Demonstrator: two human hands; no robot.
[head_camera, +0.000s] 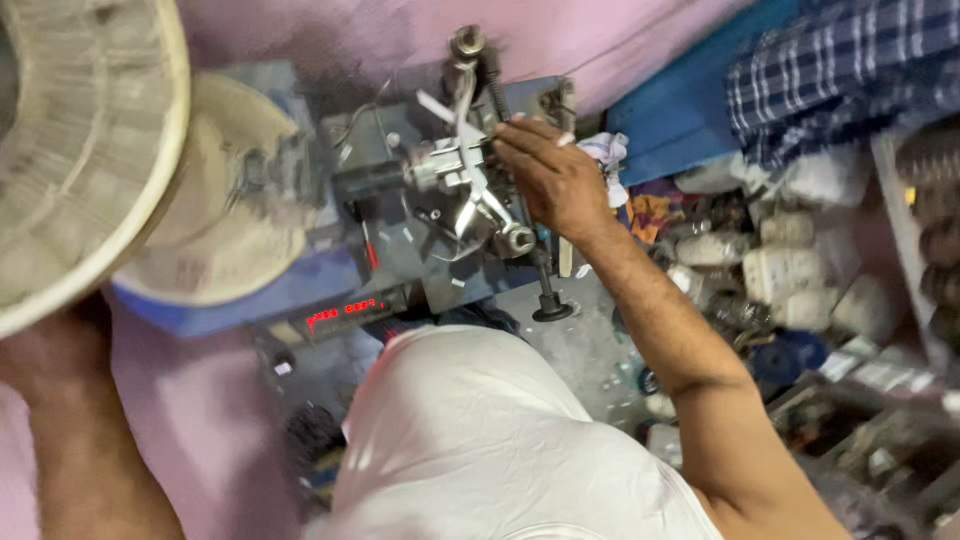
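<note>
Glossy metal spindle (462, 170), matt cloth shirt (480, 440)

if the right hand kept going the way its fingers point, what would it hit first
The right hand points left at the shiny metal spindle fitting on the grey machine; its fingertips seem to touch it already, though blur hides exact contact.

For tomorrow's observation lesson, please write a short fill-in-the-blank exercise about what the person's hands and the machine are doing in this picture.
1. The right hand rests on the metal ____ of the blue machine.
2. The digits on the machine's small display glow ____.
3. The left hand holds up a large, pale, round ____.
4. The person's shirt is ____.

Missing words: spindle; red; spool; white
</note>
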